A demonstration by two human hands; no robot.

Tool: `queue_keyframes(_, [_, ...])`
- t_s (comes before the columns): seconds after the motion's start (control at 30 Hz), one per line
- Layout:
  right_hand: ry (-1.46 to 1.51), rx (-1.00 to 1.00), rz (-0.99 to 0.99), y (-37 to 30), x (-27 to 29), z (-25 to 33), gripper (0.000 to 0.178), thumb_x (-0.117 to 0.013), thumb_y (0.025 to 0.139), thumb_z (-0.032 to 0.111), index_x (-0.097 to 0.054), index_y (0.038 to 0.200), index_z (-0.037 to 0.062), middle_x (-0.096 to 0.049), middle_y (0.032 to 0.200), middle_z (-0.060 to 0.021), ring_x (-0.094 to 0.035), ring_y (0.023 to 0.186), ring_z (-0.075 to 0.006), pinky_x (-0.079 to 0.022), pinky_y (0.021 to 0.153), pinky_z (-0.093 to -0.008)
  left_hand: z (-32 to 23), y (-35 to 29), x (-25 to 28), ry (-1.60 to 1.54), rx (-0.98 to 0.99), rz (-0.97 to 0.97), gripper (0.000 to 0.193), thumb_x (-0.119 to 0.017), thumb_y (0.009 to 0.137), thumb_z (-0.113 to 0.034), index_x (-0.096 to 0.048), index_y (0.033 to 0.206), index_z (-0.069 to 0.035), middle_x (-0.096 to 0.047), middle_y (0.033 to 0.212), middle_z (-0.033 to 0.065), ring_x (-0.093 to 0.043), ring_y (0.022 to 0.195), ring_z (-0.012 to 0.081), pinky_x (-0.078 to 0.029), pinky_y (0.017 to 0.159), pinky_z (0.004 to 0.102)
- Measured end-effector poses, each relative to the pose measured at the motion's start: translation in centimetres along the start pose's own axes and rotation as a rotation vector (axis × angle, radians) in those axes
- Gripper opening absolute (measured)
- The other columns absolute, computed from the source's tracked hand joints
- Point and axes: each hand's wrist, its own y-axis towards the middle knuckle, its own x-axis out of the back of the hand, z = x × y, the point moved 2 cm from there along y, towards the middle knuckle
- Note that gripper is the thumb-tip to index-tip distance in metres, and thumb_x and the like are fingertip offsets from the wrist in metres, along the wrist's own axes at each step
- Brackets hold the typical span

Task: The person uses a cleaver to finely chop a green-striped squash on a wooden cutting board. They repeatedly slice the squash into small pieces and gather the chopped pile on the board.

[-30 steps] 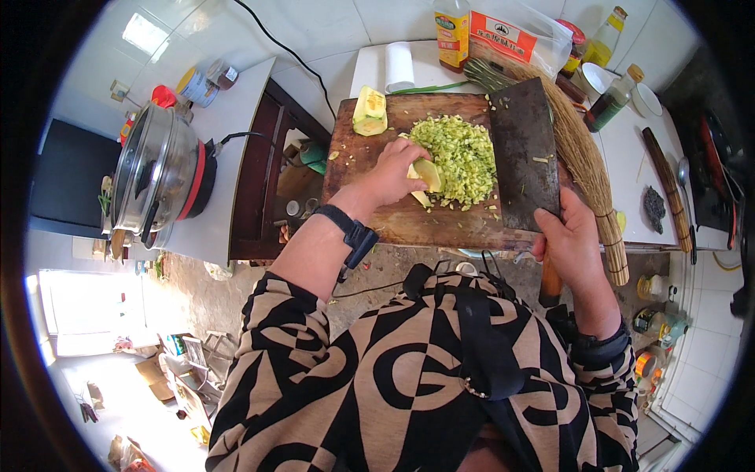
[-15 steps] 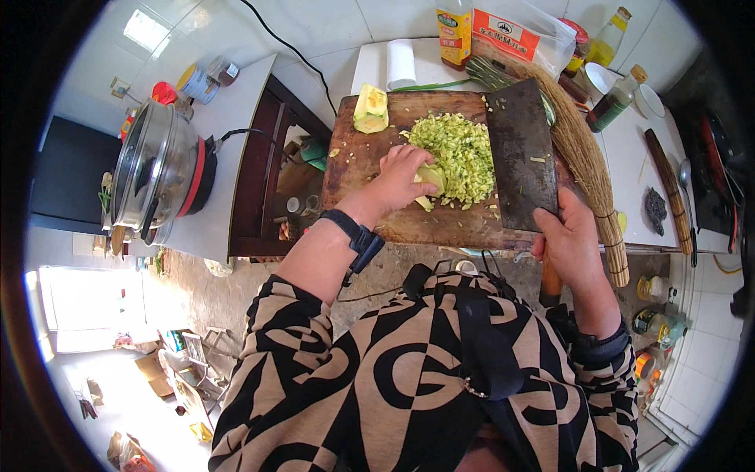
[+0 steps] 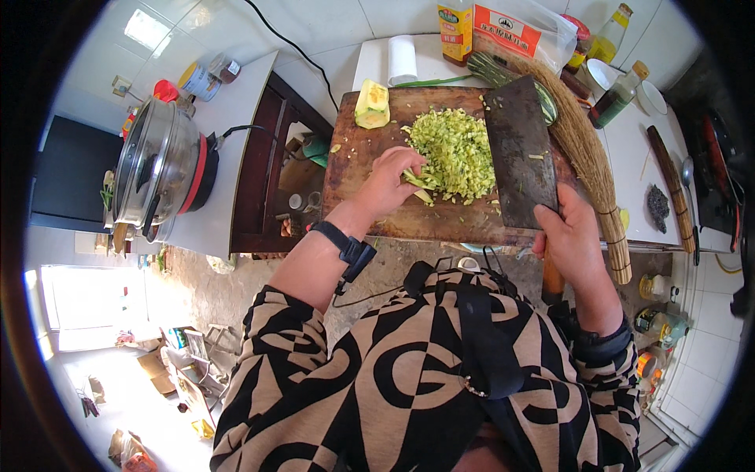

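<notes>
On the wooden cutting board (image 3: 354,157) lies a heap of finely chopped green zucchini (image 3: 456,149). At the heap's left edge, my left hand (image 3: 387,185) is closed with its fingertips around some pale green zucchini strips (image 3: 417,179). My right hand (image 3: 568,228) grips the wooden handle of a broad dark cleaver (image 3: 519,149). The blade lies flat over the right side of the board, with a few green bits stuck to it. A cut chunk of zucchini (image 3: 373,106) sits at the board's far left corner.
A straw whisk broom (image 3: 586,157) lies right of the board, beside a striped whole squash (image 3: 495,72). Behind stand a white paper roll (image 3: 402,61) and a yellow-labelled bottle (image 3: 454,31). A glass bottle (image 3: 617,98) is at the right; an electric pot (image 3: 157,165) stands left.
My left hand has drawn slightly left, and the rounded zucchini piece under its fingers now shows as strips in its grasp. My right hand and the cleaver have barely moved.
</notes>
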Motion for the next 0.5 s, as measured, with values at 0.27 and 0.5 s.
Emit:
queue_keyframes(0.27, [-0.058, 0.021, 0.039, 0.4, -0.6, 0.2, 0.007, -0.051, 0.088, 0.004, -0.052, 0.092, -0.0019, -0.053, 0.062, -0.0046, -0.052, 0.045, -0.0107, -0.041, 0.041, -0.0267, -0.2, -2.3, 0.5, 0.295, 0.068, 0.075, 0.042, -0.062, 0.067, 0.001, -0.045, 0.104, -0.010, -0.042, 0.134, 0.0106, -0.038, 0.125, 0.0328, -0.031, 0.100, 0.0468])
queue_keyframes(0.5, [-0.232, 0.064, 0.109, 1.3, -1.4, -0.1, 0.016, -0.054, 0.085, 0.005, -0.053, 0.099, -0.0037, -0.058, 0.064, -0.0130, -0.059, 0.050, -0.0205, -0.045, 0.047, -0.0332, -1.9, -3.0, 0.1, 0.280, 0.028, -0.104, 0.047, -0.065, 0.076, -0.016, -0.040, 0.115, -0.005, -0.037, 0.134, 0.0194, -0.037, 0.123, 0.0381, -0.030, 0.101, 0.0481])
